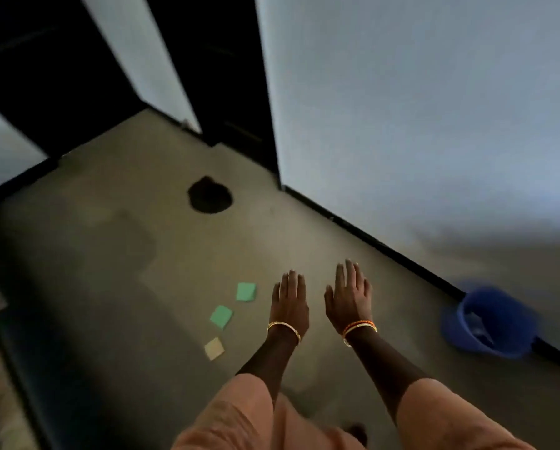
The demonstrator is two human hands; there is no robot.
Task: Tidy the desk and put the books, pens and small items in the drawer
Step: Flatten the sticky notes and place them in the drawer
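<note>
The dull grey-brown desk top (110, 254) fills most of the view, its far edge running along pale wall panels and its right edge falling away to the floor. A dark round cable hole (210, 194) sits toward the far edge, well apart from everything else. Off the right edge, down on the floor, stands one blue plastic bin (489, 323) with something pale inside; what it is cannot be made out.

Both hands hover flat over the near right part of the desk, palms down, fingers straight and released, holding nothing. The left hand (290, 303) and the right hand (350, 298) each wear bangles at the wrist, with peach sleeves behind.

The small things lie to the left of the fingers: three square paper sticky notes in a loose diagonal row that runs from near the left hand back toward the near edge. Counted, there are two mint-green sticky notes, the far one (246, 291) just beside the left hand and the second (222, 316) a little nearer the person, then one cream sticky note (214, 348) nearest the near edge. The left hand is plainly the closer one, so a sideways reach leftward looks the likely next move. No books, pens or drawer show here.
</note>
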